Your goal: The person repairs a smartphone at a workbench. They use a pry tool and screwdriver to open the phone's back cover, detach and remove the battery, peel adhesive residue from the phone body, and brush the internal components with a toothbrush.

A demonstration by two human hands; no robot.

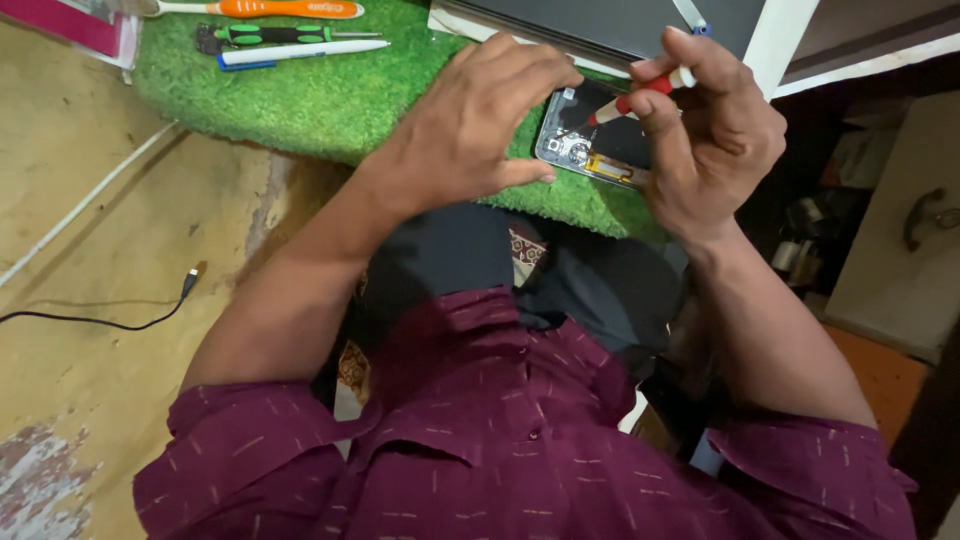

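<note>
Left hand [470, 130]: curled over the phone's [592, 140] left edge, steadying it.
Right hand [705, 130]: pinching a red screwdriver [632, 102], tip on the phone.
Phone: opened, on the green mat [330, 100].
Mat's far edge: pen [300, 52], tools.

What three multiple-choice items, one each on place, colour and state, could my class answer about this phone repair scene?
1. Where does the phone lie? A green mat B floor C lap
2. What colour is the grip of the screwdriver? A blue B red C yellow
3. The phone's back is: A shut B open C wrapped

Key: 1 A, it rests on the green mat. 2 B, red shows between the fingers of the right hand. 3 B, its inner parts lie bare beside the left hand.
</note>
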